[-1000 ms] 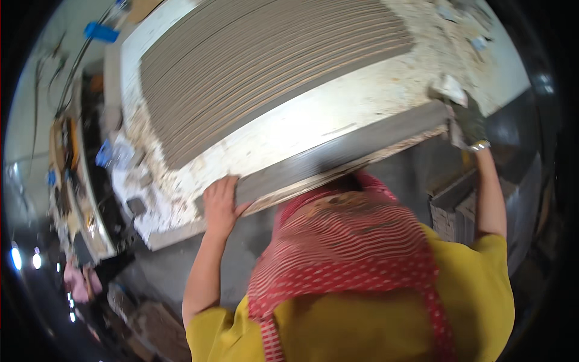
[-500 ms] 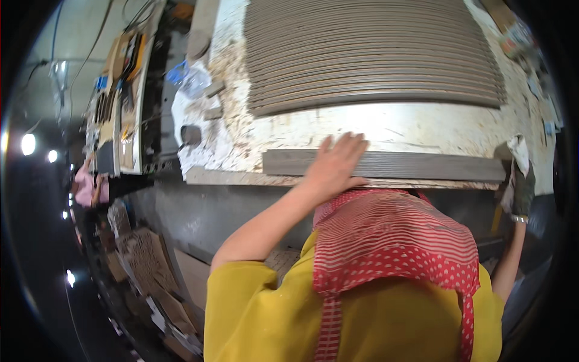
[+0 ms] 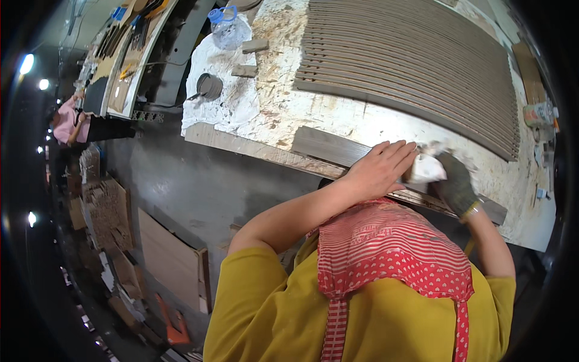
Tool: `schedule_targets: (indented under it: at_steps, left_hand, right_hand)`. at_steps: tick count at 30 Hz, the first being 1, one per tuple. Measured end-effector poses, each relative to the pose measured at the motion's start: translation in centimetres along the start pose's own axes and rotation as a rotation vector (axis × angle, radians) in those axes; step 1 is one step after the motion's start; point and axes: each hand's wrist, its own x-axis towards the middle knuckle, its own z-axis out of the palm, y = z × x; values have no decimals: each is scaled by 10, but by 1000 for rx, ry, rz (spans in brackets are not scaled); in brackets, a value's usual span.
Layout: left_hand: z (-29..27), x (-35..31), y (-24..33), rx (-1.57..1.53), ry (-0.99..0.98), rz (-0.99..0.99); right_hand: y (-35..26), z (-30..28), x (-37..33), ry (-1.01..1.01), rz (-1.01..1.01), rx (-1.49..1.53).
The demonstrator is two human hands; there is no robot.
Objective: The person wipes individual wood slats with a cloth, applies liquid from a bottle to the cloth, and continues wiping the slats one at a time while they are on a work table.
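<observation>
A long grey-brown board (image 3: 325, 146) lies along the near edge of the worktable. My bare left hand (image 3: 383, 163) rests flat on its middle, fingers stretched out and holding nothing. Just right of it, my right hand (image 3: 457, 184), in a dark glove, grips a crumpled white rag (image 3: 427, 170) against the board. Motion blurs the rag's far edge. Beyond the board, many similar grey-brown strips (image 3: 410, 78) lie side by side in a wide row on the table.
On white sheeting at the table's left stand a dark cup (image 3: 209, 86) and a clear jug (image 3: 232, 33) with a blue top. Two small blocks (image 3: 255, 46) lie nearby. A jar (image 3: 540, 114) stands far right. A person in pink (image 3: 72, 123) is at far left; panels (image 3: 172, 259) lean below.
My right hand has moved left along the board with the rag, from its right end to beside my left hand. The whole view has turned, so the table appears tilted.
</observation>
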Motion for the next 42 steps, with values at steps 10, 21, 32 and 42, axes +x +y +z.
schedule_targets:
  at_steps: [10,21,32,42]
  left_hand:
    - [14,-19,-13,30,184,226]
    - [34,-10,-22,-465,2,217]
    - [-46,45,-31,212,-2,72]
    - [-34,59,-37,201,-118,57]
  right_hand:
    - [-83,-55,107,-347,251,155]
    - [-208,99,217,-244,-116,224]
    - [-16,-131,26,700,201,133]
    - [62,-154,-130,941,956,147]
